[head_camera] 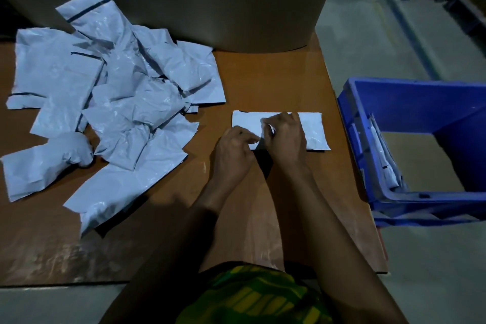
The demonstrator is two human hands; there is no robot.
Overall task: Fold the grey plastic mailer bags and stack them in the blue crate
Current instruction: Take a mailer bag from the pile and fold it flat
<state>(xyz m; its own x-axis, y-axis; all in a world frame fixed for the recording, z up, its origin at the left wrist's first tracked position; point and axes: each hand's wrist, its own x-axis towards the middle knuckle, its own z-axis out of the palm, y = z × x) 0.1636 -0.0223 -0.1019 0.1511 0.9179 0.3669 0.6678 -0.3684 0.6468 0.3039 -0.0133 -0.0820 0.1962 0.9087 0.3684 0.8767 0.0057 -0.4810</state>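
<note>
On brown table (263, 81), both hands pinching folded mailer (313, 129), forearms extended

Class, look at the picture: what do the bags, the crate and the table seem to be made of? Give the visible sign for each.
Bags: thin grey plastic film, slightly glossy; they crumple and hold sharp creases.
Crate: rigid blue moulded plastic, smooth with a thick rim.
Table: probably laminated board, brown and semi-glossy, with scuffed patches near the front edge; the core is not visible.
</note>
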